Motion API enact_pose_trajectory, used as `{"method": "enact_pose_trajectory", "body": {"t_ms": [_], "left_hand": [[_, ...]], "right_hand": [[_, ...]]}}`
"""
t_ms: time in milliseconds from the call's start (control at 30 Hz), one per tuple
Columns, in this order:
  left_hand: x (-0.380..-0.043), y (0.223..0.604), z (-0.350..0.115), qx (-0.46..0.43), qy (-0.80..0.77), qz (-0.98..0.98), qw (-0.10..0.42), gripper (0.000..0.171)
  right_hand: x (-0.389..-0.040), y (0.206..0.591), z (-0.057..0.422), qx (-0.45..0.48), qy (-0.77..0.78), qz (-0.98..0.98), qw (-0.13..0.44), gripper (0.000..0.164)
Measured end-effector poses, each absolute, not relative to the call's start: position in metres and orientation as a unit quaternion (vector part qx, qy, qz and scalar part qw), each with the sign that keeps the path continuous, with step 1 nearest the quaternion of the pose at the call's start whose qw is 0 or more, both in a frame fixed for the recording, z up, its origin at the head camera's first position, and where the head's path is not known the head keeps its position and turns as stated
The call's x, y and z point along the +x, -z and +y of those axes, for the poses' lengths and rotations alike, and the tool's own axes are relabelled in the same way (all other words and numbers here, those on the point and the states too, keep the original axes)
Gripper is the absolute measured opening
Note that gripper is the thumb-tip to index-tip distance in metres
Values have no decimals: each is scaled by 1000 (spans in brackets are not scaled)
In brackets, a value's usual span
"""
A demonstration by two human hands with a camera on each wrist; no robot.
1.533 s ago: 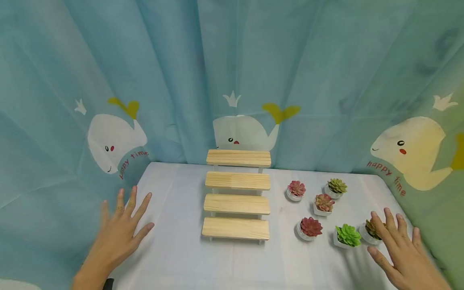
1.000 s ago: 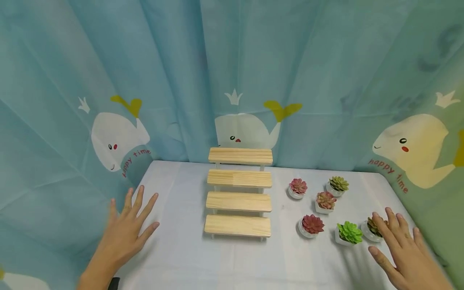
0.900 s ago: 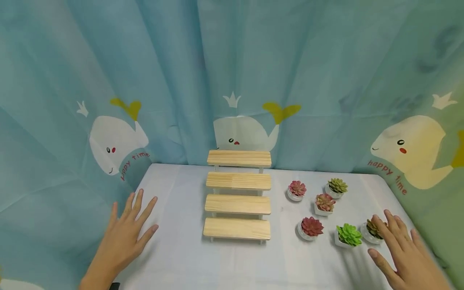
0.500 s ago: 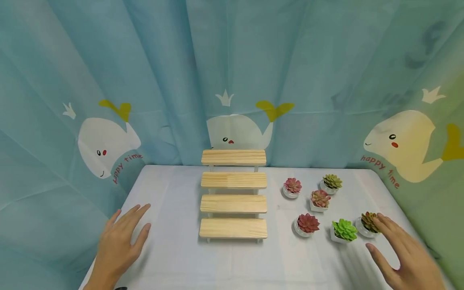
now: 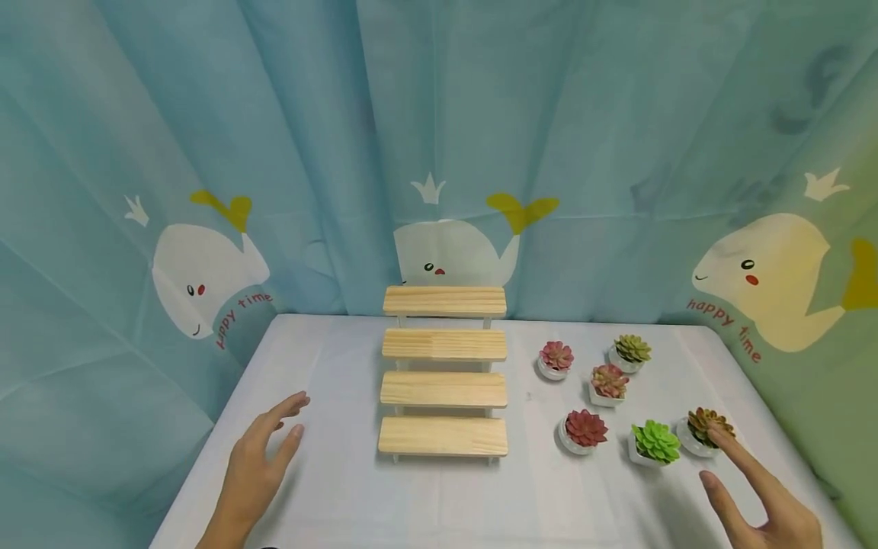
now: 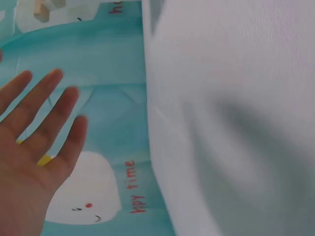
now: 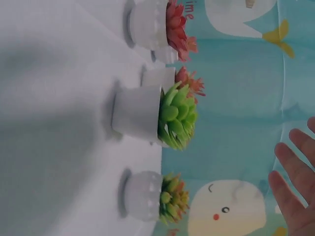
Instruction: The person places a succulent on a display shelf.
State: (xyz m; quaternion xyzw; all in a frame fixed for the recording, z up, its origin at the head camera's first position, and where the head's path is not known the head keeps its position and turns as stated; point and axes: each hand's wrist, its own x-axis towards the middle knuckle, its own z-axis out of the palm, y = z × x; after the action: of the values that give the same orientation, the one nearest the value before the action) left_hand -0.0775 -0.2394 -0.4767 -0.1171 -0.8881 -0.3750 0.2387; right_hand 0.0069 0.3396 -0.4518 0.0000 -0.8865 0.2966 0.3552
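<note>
My left hand (image 5: 252, 467) hovers over the left side of the white table with relaxed fingers and holds nothing. In the left wrist view the fingers of this left hand (image 6: 37, 132) are spread. At the lower right, my right hand (image 5: 771, 499) is held above the table, index finger and thumb apart. Its index fingertip overlaps the brownish-green succulent (image 5: 706, 427) in a round white pot. Beside that stands a bright green succulent (image 7: 178, 115) in a square white pot. Loosely extended fingers of the right hand (image 7: 295, 179) show in the right wrist view, with nothing in them.
A stepped wooden rack (image 5: 442, 436) with several pale boards stands mid-table. Right of it are a dark red succulent (image 5: 585, 428), a pink succulent (image 5: 556, 356), a reddish succulent (image 5: 609, 380) and an olive-green succulent (image 5: 632, 348). A blue whale-print curtain (image 5: 309, 152) surrounds the table.
My left hand has moved right and lower, its spread fingers bending forward. My right hand has dropped slightly, its fingers less spread. The head view has shifted a little; rack and succulents stay put.
</note>
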Motion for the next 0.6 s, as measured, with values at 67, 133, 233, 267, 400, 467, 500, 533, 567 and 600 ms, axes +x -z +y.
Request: {"method": "enact_pose_trajectory", "body": {"t_ms": [67, 133, 233, 267, 400, 467, 500, 533, 567, 600], "left_hand": [[-77, 480, -236, -118, 400, -882, 218, 54], [-77, 484, -234, -113, 422, -878, 195, 52], [-78, 488, -230, -95, 453, -872, 157, 48], [-78, 490, -229, -89, 463, -870, 145, 47], [-78, 494, -223, -62, 497, -861, 94, 43], [-79, 498, -220, -55, 517, -851, 70, 43], [-80, 500, -218, -48, 528, -846, 55, 43], [-81, 502, -215, -41, 540, -840, 38, 44], [-81, 504, -213, -36, 547, -836, 28, 45], [-82, 507, -210, -29, 554, -832, 18, 46]], "right_hand": [[7, 452, 336, -18, -307, -883, 354, 57], [9, 453, 333, -36, -321, -881, 346, 56], [10, 457, 330, -49, -341, -877, 335, 53], [10, 458, 330, -50, -348, -876, 331, 53], [7, 468, 330, -16, -389, -852, 349, 47], [6, 475, 330, 12, -415, -834, 364, 45], [5, 479, 331, 30, -429, -822, 373, 44], [5, 481, 330, 39, -442, -813, 377, 44], [6, 482, 329, 30, -442, -817, 370, 46], [7, 483, 328, 21, -443, -820, 363, 48]]}}
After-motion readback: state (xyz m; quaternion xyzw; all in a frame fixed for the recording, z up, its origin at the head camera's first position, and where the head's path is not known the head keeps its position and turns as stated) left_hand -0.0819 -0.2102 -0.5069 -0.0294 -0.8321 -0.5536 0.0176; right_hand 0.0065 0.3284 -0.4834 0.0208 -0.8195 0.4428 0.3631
